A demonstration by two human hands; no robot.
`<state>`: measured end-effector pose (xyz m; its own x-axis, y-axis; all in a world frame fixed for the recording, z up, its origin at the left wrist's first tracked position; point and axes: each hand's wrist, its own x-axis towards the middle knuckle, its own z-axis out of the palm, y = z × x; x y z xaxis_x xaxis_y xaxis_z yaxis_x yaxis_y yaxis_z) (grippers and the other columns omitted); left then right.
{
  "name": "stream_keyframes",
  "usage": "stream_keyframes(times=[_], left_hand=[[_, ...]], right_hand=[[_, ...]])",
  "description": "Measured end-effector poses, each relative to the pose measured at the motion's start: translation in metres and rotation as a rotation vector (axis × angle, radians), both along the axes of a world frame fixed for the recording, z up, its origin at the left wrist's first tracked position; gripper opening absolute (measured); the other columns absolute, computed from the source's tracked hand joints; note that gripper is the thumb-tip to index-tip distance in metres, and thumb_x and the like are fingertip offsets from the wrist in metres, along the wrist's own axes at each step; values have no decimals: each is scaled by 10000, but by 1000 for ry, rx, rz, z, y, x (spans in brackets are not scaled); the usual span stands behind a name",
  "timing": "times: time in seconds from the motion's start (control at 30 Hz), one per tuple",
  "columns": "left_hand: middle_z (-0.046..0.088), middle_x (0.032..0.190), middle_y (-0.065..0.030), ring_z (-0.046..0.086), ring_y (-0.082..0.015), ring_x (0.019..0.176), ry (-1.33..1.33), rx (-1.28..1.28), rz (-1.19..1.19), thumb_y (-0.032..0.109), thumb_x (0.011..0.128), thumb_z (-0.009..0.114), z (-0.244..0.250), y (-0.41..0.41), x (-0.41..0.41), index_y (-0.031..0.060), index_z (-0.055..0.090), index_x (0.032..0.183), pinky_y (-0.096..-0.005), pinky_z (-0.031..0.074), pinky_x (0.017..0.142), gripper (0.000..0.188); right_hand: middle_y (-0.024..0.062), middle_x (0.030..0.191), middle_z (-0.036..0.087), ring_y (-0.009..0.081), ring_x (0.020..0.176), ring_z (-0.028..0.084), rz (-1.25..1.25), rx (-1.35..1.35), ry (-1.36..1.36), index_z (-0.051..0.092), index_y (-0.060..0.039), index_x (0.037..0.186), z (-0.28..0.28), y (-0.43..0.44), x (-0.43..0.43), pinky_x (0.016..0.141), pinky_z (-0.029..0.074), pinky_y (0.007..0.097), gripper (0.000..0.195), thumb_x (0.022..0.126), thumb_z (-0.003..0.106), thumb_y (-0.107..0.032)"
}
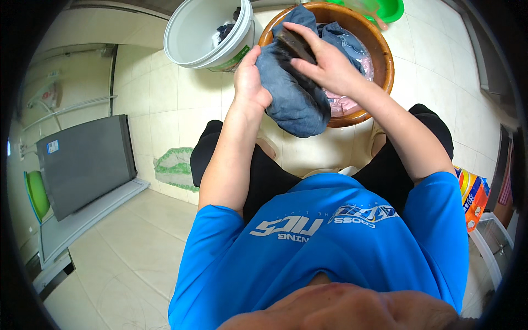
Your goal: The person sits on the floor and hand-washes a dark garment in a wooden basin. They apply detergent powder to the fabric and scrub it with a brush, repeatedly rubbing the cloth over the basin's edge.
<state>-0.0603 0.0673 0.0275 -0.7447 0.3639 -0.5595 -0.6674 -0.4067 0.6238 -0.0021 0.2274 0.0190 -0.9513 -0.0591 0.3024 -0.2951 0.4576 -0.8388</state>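
Observation:
A bundled blue garment [288, 99], looking like denim, hangs over the near left rim of a wooden tub [387, 78]. My left hand [249, 82] grips it along its left side, thumb on top. In my right hand [326, 60] is a dark scrubbing brush [298, 45], its black bristles against the cloth. Fingers of the right hand lie along the brush's back. Inside the tub, another part of blue cloth [344, 43] and a pink cloth [342, 105] lie in water. Whether the blue cloth is all one garment is hidden by my hands.
A white plastic bucket [208, 53] with dark clothes stands left of the tub. Behind it on the right is a green basin [392, 10]. A grey panel-like object [88, 165] leans at left, near a green-patterned plastic bag [175, 169]. An orange package [474, 198] sits at right.

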Motion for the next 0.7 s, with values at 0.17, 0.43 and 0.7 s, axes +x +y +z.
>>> stream_keyframes(times=[0.17,0.43,0.7], left_hand=[[566,1139,-153,546,-299,1033,-49,-29,63,265,914,429,13,5,9,-8,537,1100,-422,407,944,347],[569,1134,-173,540,-321,1045,-18,-9,48,279,914,417,7,6,0,-33,529,1097,-430,398,951,379],[591,1087,-156,569,-303,994,-64,-70,84,263,901,438,14,8,4,-22,547,1068,-423,414,937,348]], right_hand=[[262,1239,451,368,1182,445,146,-215,-288,158,-102,1399,-37,-22,15,1018,324,379,645,870,522,-156],[243,1060,580,402,929,579,26,491,-658,262,-151,1368,-19,9,-3,832,459,435,618,833,543,-275],[259,1287,416,341,1188,444,79,-207,-240,150,-108,1410,-29,-25,15,1020,318,361,639,882,507,-171]])
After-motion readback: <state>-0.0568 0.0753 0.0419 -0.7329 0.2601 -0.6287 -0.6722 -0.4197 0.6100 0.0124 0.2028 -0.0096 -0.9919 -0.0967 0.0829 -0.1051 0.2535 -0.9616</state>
